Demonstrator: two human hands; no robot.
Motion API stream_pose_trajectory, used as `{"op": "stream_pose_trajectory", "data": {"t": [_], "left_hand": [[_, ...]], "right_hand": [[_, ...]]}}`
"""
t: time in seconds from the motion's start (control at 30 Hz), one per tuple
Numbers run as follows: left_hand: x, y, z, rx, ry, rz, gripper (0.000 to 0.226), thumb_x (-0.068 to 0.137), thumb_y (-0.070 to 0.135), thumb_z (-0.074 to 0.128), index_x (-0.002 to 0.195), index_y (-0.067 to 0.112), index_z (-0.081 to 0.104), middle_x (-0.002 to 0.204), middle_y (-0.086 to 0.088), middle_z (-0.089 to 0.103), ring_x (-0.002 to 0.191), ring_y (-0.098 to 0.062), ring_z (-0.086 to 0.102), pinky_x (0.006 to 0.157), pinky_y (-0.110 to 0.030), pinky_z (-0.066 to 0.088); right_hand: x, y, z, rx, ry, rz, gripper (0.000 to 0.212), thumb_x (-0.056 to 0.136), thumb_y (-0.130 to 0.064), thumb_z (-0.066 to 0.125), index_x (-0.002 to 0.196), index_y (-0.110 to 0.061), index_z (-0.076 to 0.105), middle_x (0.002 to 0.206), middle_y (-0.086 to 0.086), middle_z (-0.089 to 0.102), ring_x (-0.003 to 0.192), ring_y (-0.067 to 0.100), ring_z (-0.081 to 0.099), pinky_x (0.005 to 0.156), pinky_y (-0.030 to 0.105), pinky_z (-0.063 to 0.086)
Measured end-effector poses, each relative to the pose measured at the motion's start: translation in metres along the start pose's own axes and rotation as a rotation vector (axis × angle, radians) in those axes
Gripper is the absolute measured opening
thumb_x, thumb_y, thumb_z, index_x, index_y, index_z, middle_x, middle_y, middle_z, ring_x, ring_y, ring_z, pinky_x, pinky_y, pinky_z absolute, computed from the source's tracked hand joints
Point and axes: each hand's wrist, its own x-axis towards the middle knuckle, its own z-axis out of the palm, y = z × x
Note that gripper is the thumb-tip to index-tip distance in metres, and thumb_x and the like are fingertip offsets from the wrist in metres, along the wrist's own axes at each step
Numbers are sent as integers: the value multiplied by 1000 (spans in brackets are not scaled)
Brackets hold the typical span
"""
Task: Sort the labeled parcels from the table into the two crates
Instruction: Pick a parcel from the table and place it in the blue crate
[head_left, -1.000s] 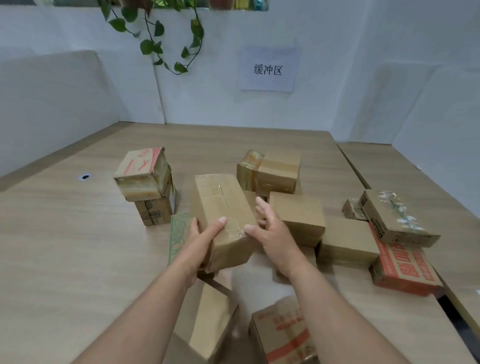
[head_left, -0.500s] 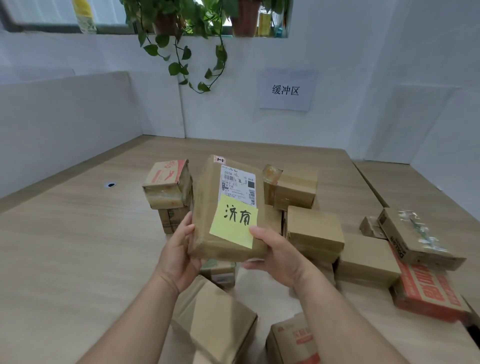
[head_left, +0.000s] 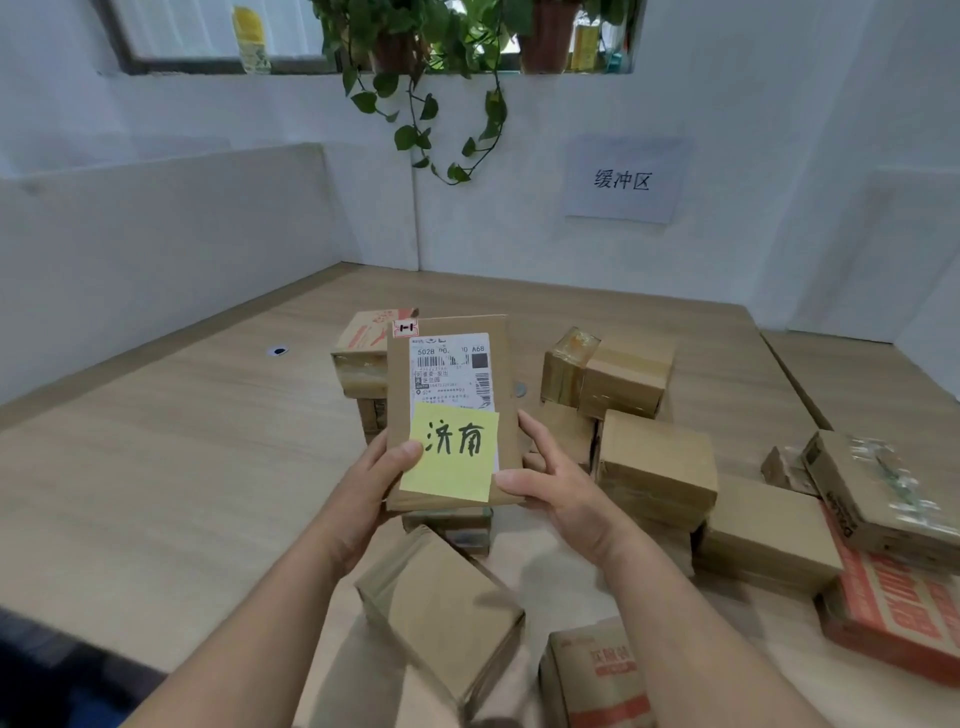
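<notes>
— So, from the head camera: how many hands, and what are they doing?

— Two, both closed round one parcel (head_left: 506, 389). The left hand (head_left: 379, 478) grips its lower left edge, thumb on the front, just touching the yellow note (head_left: 451, 457). The right hand (head_left: 561, 488) holds the lower right corner, thumb on the front as well.

— Where is that parcel?

— Lifted clear of the table (head_left: 156, 441), upright, its front towards the camera. It carries one printed label (head_left: 452, 369), and the one yellow note stuck over the label's lower part, with two handwritten characters.

— And the rest of the parcels?

— They lie on the table. I count at least eleven, though the pile hides some edges. On the left, two are stacked: a red-printed box (head_left: 363, 353) on a lower box (head_left: 373, 415). One plain box (head_left: 441, 608) lies nearest, under the forearms. One big red box (head_left: 893, 613) sits far right, with one taped box (head_left: 883, 493) lying on it. Three boxes in all show red print.

— Anything on the wall?

— One paper sign (head_left: 622, 179) with three characters. Above it, two plant pots stand on the sill, one vine (head_left: 415, 119) trailing down.
</notes>
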Motion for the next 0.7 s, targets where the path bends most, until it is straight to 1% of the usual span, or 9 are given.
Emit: {"op": "stream_pose_trajectory", "data": {"t": [0.13, 0.2, 0.3, 0.33, 0.43, 0.53, 0.6, 0.67, 0.7], "left_hand": [[-18, -7, -14, 7, 97, -4, 73, 64, 56, 59, 130, 27, 52, 119, -1, 68, 109, -20, 64, 93, -40, 50], [-31, -12, -21, 4, 147, -7, 73, 65, 56, 58, 131, 27, 52, 120, 1, 67, 110, -18, 64, 90, -35, 49], [-53, -17, -34, -4, 248, -21, 65, 67, 53, 57, 128, 30, 53, 118, 5, 68, 107, -12, 65, 84, -29, 49], [-61, -19, -39, -9, 292, -34, 58, 70, 50, 56, 124, 31, 54, 116, 6, 68, 104, -10, 66, 81, -26, 50], [-86, -21, -61, 17, 407, -63, 43, 78, 45, 51, 120, 35, 55, 114, 9, 69, 102, -8, 66, 80, -24, 50], [-114, -21, -92, 103, 521, -60, 41, 85, 45, 59, 126, 41, 51, 115, 13, 68, 102, -6, 65, 80, -22, 50], [-136, -23, -118, 145, 598, -57, 58, 84, 50, 63, 137, 41, 42, 126, 14, 60, 111, -4, 59, 91, -26, 48], [-160, -25, -147, 201, 691, -86, 78, 75, 62, 62, 144, 40, 34, 140, 11, 47, 127, -6, 46, 106, -34, 39], [-171, -26, -163, 223, 740, -91, 76, 79, 60, 61, 146, 38, 32, 145, 9, 43, 131, -7, 42, 108, -33, 35]], "right_hand": [[9, 10, 11, -4, -75, -10, 84, 50, -52, 89, 118, -72, 43, 138, 5, 56, 134, 27, 45, 111, 50, 37], [14, 12, 21, -23, -96, -18, 89, 50, -46, 88, 124, -66, 42, 133, 7, 58, 128, 23, 51, 106, 43, 45], [22, 15, 43, -9, -152, -41, 96, 50, -31, 82, 135, -46, 40, 119, 8, 64, 104, 9, 65, 82, 21, 53], [25, 17, 53, -1, -178, -40, 95, 50, -28, 82, 135, -43, 42, 116, 8, 65, 101, 10, 66, 81, 21, 53], [33, 27, 89, -2, -241, -25, 86, 48, -34, 80, 124, -52, 47, 115, 9, 69, 110, 19, 64, 94, 30, 52], [39, 30, 126, -12, -304, -10, 82, 51, -32, 78, 125, -49, 46, 110, 5, 72, 98, 11, 68, 82, 20, 53], [46, 28, 154, -15, -348, -10, 81, 57, -26, 77, 129, -45, 44, 106, 3, 73, 91, 9, 71, 74, 15, 53], [53, 27, 186, -12, -394, -9, 86, 54, -28, 77, 132, -40, 43, 104, 3, 75, 90, 13, 71, 76, 19, 54], [57, 27, 204, -18, -411, -7, 91, 51, -32, 77, 135, -38, 43, 104, 3, 75, 91, 16, 71, 80, 24, 55]]}}
